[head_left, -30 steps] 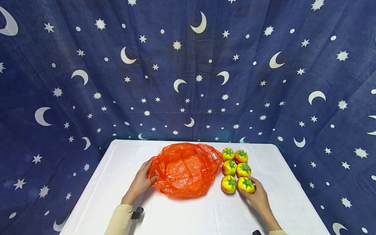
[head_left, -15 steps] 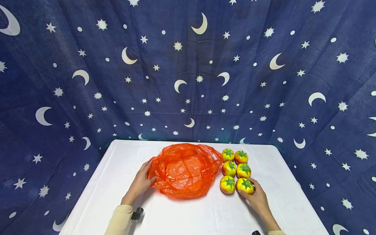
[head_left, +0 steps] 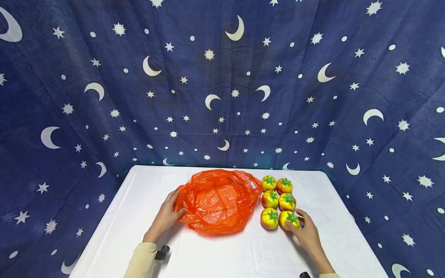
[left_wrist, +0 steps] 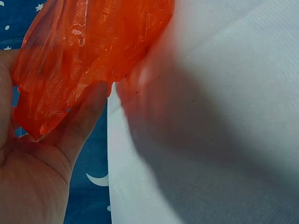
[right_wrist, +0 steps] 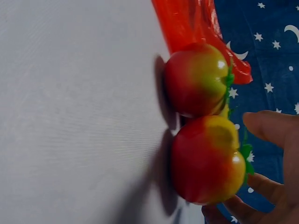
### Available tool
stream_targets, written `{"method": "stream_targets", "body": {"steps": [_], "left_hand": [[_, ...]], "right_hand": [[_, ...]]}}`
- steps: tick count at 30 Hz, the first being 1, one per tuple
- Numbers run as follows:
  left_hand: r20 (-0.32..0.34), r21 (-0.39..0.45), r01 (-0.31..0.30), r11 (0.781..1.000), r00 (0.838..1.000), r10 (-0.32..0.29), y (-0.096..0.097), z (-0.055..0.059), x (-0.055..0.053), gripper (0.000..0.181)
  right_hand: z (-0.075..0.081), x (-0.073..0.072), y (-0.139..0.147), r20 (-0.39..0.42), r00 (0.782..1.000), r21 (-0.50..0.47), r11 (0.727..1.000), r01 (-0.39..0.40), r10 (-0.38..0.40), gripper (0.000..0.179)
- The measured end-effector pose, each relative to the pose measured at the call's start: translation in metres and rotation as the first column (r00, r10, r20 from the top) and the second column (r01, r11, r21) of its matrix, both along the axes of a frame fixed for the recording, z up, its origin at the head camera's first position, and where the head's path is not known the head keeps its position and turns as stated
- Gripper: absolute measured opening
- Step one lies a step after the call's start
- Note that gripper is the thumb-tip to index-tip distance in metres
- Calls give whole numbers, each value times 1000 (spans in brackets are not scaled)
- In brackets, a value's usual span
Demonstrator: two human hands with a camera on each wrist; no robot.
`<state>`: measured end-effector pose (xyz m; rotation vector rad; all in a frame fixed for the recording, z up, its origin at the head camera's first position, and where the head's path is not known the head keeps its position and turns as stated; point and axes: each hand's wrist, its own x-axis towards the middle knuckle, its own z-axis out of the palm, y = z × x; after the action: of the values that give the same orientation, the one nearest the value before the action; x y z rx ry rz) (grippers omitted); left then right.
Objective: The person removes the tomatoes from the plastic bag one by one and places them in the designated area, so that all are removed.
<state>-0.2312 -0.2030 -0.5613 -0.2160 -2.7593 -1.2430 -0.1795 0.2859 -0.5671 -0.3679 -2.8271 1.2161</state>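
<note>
A crumpled red plastic bag (head_left: 219, 202) lies spread on the white table, left of the tomatoes. My left hand (head_left: 167, 211) holds the bag's left edge; in the left wrist view the thumb (left_wrist: 86, 119) lies on the near side of the film, other fingers behind it. Several yellow-red tomatoes with green leafy tops stand in two columns at the bag's right. My right hand (head_left: 306, 231) is around the front right tomato (head_left: 289, 220), beside the front left tomato (head_left: 269, 218). In the right wrist view its thumb (right_wrist: 266, 126) stands off the fruit, fingers loosely bent at the tomato's side.
The white table (head_left: 208, 256) ends at a far edge just behind the bag and tomatoes. A dark blue curtain (head_left: 194, 96) with moons and stars hangs behind and on both sides. The back left tomato (head_left: 269, 183) stands right at the bag's edge.
The front two tomatoes have shifted slightly left beside the right hand. The right hand's fingers have since loosened from the front right tomato. The left hand and bag stay put.
</note>
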Motion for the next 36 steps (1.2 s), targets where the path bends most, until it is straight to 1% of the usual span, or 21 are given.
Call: {"method": "stream_targets", "body": {"steps": [2, 6, 9, 11, 15, 18, 21, 25, 29, 32, 36], "left_hand": [[-3, 8, 1, 1000, 1000, -1, -1, 0, 0, 77], [-36, 34, 6, 999, 999, -5, -4, -2, 1, 73], [-70, 36, 5, 999, 998, -3, -5, -4, 1, 72], [-90, 39, 0, 999, 996, 3, -5, -3, 2, 72], [-110, 45, -21, 999, 994, 26, -2, 1, 4, 72], [-114, 38, -37, 999, 993, 41, 0, 5, 3, 74], [-135, 46, -51, 998, 989, 57, 2, 11, 3, 74], [-172, 76, -57, 995, 983, 70, 5, 17, 5, 71], [-190, 93, -38, 995, 980, 56, 11, 23, 10, 66], [-223, 87, -28, 996, 974, 47, 14, 29, 14, 63], [-253, 49, -23, 999, 967, 35, 18, 38, 21, 61]], "right_hand": [[4, 0, -2, -14, 1000, 1, 1000, 17, -17, 70], [12, 2, -5, -68, 996, -10, 999, 53, -54, 65], [14, 3, -7, -114, 991, -32, 997, 65, -68, 63], [15, 4, -9, -131, 989, -54, 996, 67, -73, 62], [16, 6, -12, -147, 986, -80, 995, 64, -75, 60], [17, 6, -13, -171, 982, -65, 996, 65, -75, 58], [18, 6, -14, -216, 974, -36, 997, 67, -73, 56], [18, 7, -16, -260, 964, 9, 998, 56, -52, 54], [20, 6, -21, -291, 957, 37, 999, 24, -12, 54], [23, 2, -30, -323, 946, 50, 999, -10, 25, 53], [26, -3, -48, -355, 932, 89, 995, -46, 75, 51]]}}
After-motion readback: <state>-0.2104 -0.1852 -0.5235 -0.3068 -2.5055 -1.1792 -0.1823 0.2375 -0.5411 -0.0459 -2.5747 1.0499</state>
